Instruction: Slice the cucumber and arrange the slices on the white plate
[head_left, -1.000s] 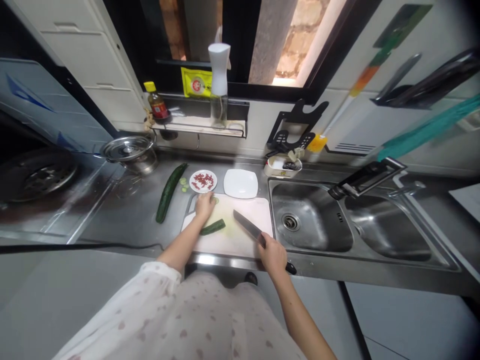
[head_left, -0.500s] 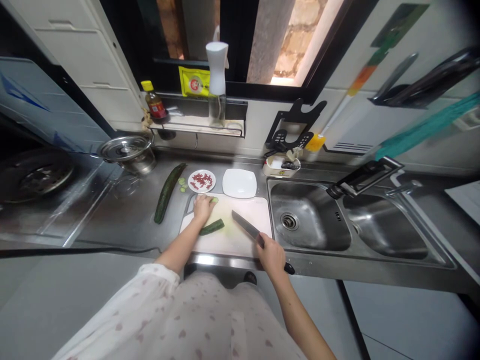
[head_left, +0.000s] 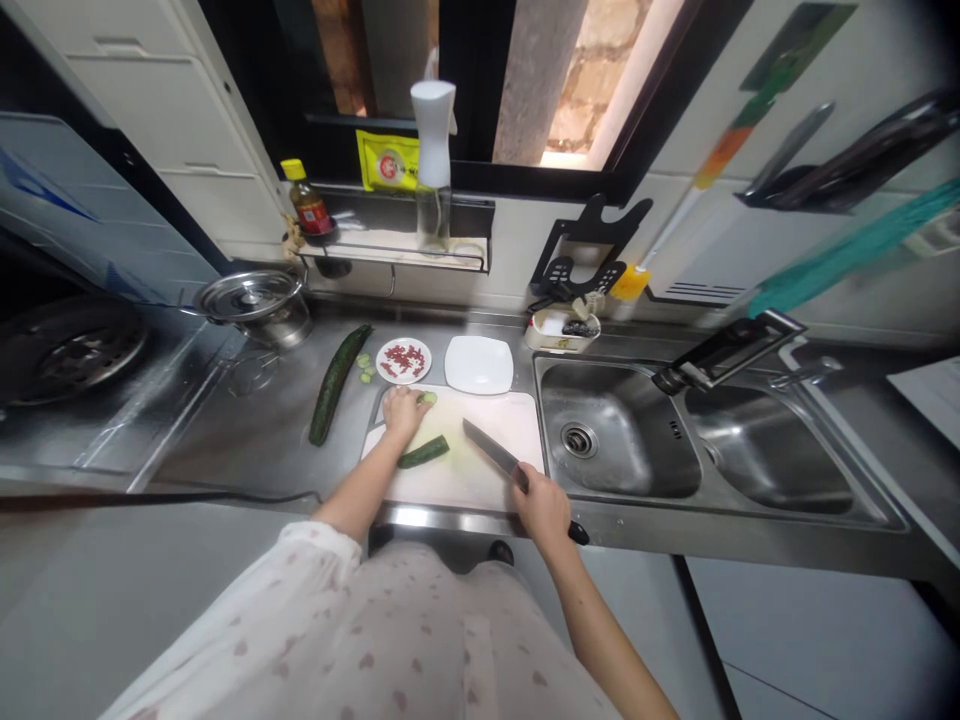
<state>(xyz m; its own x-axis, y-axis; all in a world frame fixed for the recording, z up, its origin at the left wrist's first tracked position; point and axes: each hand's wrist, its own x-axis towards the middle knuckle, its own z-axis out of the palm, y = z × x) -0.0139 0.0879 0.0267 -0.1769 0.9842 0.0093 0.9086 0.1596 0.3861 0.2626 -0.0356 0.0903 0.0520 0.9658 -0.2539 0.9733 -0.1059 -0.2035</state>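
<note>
My left hand (head_left: 403, 414) is closed on a cut cucumber piece (head_left: 427, 398) at the upper left of the white cutting board (head_left: 487, 480). A longer cucumber chunk (head_left: 424, 452) lies on the board just below that hand. In my right hand (head_left: 544, 508) is the handle of a kitchen knife (head_left: 491, 447), its blade angled up and left over the board. Beyond the board stand a small white plate (head_left: 403, 374) of chopped red and white bits and a white dish (head_left: 478, 365). Small pale green pieces (head_left: 365, 370) sit left of the plate.
A whole cucumber (head_left: 339, 387) rests on the steel counter to the left, near a lidded steel pot (head_left: 259, 305). Right of the board is a double sink (head_left: 622, 430) with a black tap (head_left: 731, 350). A shelf (head_left: 390, 250) with bottles hangs behind.
My left hand has shifted very slightly on the board, with the cucumber piece still in it. The knife and right hand stay in nearly the same place.
</note>
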